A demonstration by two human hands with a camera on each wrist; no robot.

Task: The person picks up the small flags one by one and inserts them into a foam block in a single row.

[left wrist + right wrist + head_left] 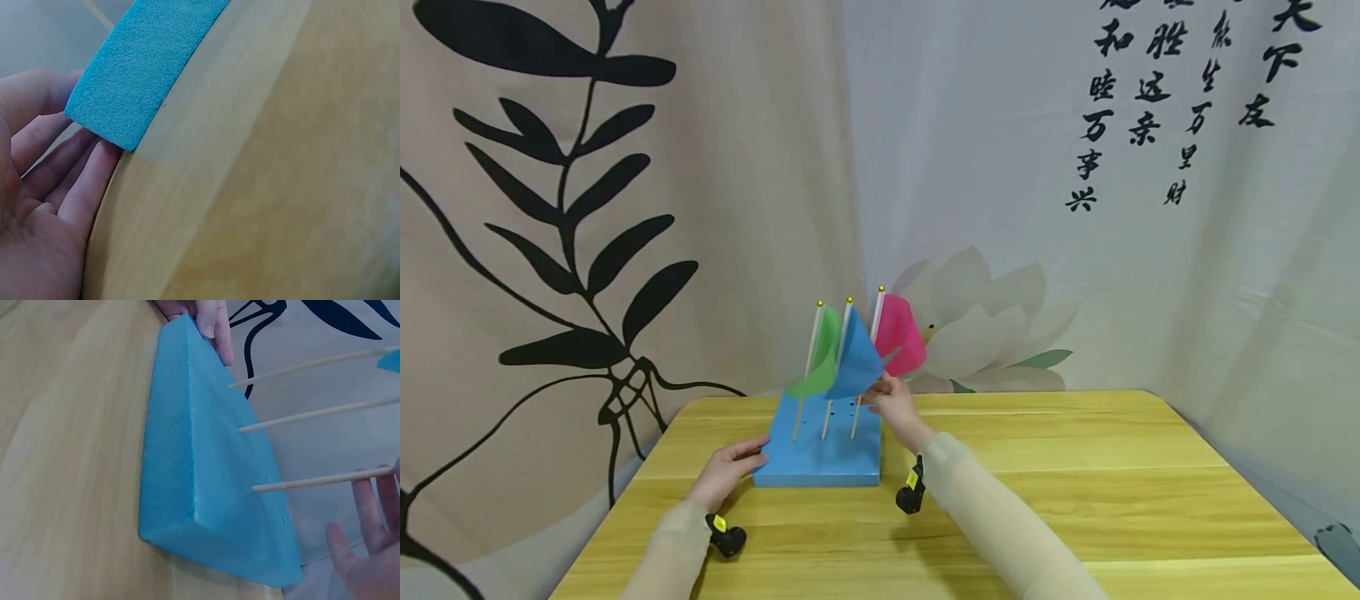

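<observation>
A blue foam block [817,467] lies on the table with three small flags standing in it on thin wooden sticks. From left to right, they are a green flag [822,354], a blue flag [856,358] and a pink flag [901,335], each topped by a gold bead. My left hand [730,468] rests against the block's left edge, its fingers extended along the side. At the pink flag's stick [312,481], my right hand [895,408] pinches the upper part, with the other fingers spread below. The blue flag partly covers those fingertips in the head view.
The wooden table [1037,500] extends right of the block. Behind its far edge hangs a pale curtain [760,208] printed with dark leaves, a lotus and black characters. A few small holes [852,406] show in the block's back part.
</observation>
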